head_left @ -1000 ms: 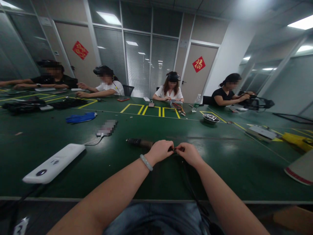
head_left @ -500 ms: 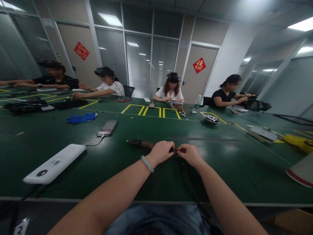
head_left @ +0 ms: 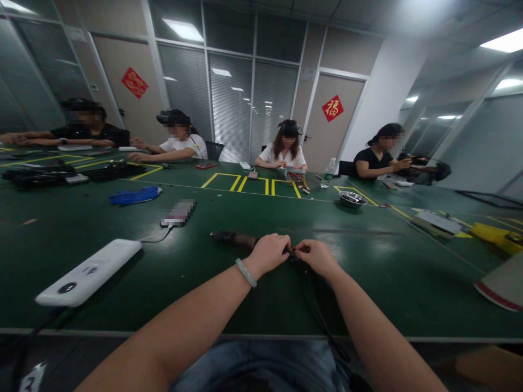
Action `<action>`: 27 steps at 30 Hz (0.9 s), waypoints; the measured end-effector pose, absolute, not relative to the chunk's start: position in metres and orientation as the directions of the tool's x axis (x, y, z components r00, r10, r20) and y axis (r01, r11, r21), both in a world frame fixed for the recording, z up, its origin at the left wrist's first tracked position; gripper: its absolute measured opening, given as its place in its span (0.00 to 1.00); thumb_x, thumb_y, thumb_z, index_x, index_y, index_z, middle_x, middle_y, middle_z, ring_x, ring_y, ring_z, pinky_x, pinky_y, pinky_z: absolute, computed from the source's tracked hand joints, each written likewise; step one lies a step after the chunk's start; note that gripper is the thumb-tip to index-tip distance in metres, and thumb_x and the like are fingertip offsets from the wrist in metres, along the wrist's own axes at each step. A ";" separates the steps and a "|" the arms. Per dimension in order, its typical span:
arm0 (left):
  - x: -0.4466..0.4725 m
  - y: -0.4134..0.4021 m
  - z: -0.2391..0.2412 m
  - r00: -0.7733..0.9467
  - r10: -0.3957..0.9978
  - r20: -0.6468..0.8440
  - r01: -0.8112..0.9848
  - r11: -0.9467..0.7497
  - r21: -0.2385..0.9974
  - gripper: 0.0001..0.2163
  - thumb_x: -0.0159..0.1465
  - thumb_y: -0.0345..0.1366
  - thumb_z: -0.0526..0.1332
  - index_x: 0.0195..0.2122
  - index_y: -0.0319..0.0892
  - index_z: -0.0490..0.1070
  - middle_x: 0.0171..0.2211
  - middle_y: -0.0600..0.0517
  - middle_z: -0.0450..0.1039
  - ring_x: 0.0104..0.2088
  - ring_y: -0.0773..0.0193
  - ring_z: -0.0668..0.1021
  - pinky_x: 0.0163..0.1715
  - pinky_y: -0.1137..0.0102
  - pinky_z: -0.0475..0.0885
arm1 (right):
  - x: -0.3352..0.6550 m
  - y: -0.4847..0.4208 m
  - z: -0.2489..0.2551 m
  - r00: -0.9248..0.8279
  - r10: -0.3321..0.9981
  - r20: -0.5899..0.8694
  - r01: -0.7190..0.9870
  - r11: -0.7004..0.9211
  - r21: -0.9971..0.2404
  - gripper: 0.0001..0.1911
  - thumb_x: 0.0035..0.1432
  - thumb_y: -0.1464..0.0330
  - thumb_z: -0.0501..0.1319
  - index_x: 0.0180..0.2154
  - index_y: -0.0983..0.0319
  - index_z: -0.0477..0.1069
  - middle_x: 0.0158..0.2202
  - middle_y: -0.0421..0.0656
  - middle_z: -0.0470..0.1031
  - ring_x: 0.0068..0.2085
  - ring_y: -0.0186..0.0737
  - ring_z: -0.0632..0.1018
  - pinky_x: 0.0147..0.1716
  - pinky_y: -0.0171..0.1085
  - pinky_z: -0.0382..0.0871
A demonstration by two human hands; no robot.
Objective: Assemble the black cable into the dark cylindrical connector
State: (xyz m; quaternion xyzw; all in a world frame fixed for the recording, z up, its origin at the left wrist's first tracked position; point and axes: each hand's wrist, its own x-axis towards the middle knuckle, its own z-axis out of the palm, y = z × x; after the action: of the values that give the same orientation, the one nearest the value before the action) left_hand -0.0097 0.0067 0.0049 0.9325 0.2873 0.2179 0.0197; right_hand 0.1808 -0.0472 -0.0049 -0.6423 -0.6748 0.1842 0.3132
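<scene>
A dark, brownish cylindrical tool [head_left: 235,239] lies on the green table, its narrow metal tip pointing left; it looks like an electric screwdriver. My left hand [head_left: 272,251], with a pale bangle at the wrist, is wrapped over the tool's right end and hides it. Close beside it, my right hand [head_left: 316,255] has thumb and forefinger pinched at that same end. What sits in the pinch is too small and hidden to name. A black cord [head_left: 314,299] runs from below my hands toward the table's front edge.
At left lie a white power bank [head_left: 90,272], a phone [head_left: 178,213] cabled to it and a blue glove [head_left: 134,196]. Toward the right are a metal bowl [head_left: 353,200], a bottle [head_left: 328,174] and a white-and-red container [head_left: 500,283]. Several people sit across the table.
Both my hands keep their places at the tool's end, with only tiny finger movement. The view has shifted slightly. At right, a co-worker's hands and the black thing they hold have moved up.
</scene>
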 end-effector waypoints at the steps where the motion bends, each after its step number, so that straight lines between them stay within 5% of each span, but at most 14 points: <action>1: -0.010 0.007 0.005 0.740 0.545 0.395 0.527 -0.834 0.165 0.06 0.60 0.37 0.62 0.37 0.45 0.67 0.35 0.54 0.72 0.38 0.61 0.73 0.35 0.68 0.66 | 0.181 -0.047 -0.005 0.017 0.983 0.183 0.750 0.108 -0.652 0.10 0.52 0.63 0.61 0.33 0.60 0.77 0.28 0.40 0.77 0.29 0.36 0.75 0.28 0.32 0.64; 13: -0.009 0.006 0.005 0.741 0.565 0.362 0.543 -0.822 0.171 0.05 0.62 0.37 0.60 0.38 0.43 0.66 0.36 0.51 0.71 0.40 0.59 0.74 0.38 0.67 0.67 | 0.172 -0.052 0.004 -0.076 0.954 0.290 0.855 0.212 -0.473 0.07 0.55 0.68 0.59 0.33 0.59 0.77 0.31 0.40 0.76 0.31 0.35 0.73 0.31 0.33 0.64; 19: -0.010 0.006 0.004 0.750 0.562 0.349 0.539 -0.825 0.169 0.07 0.62 0.38 0.60 0.40 0.44 0.65 0.37 0.50 0.71 0.41 0.59 0.74 0.38 0.66 0.67 | 0.170 -0.049 0.010 -0.222 0.939 0.264 0.933 0.283 -0.220 0.08 0.58 0.70 0.57 0.35 0.58 0.76 0.34 0.43 0.75 0.38 0.39 0.74 0.41 0.36 0.64; 24: -0.011 0.006 0.006 0.759 0.550 0.348 0.536 -0.832 0.147 0.10 0.62 0.39 0.61 0.42 0.44 0.64 0.39 0.50 0.71 0.42 0.57 0.74 0.39 0.65 0.68 | 0.169 -0.049 0.010 -0.290 0.913 0.286 0.941 0.327 -0.088 0.09 0.59 0.71 0.56 0.37 0.58 0.74 0.46 0.45 0.73 0.48 0.42 0.72 0.50 0.40 0.62; 27: -0.012 0.006 0.009 0.769 0.527 0.361 0.516 -0.846 0.135 0.11 0.62 0.39 0.62 0.41 0.43 0.64 0.40 0.50 0.71 0.42 0.57 0.74 0.41 0.65 0.68 | 0.168 -0.047 0.006 -0.255 0.945 0.204 0.961 0.271 -0.056 0.08 0.61 0.71 0.54 0.40 0.59 0.70 0.40 0.44 0.76 0.41 0.42 0.76 0.44 0.38 0.65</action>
State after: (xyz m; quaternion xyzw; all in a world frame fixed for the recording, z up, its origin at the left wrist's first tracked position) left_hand -0.0121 0.0056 0.0086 0.9404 0.2774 0.1961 0.0139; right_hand 0.1676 -0.0474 0.0064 -0.6024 -0.7911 -0.0396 0.0985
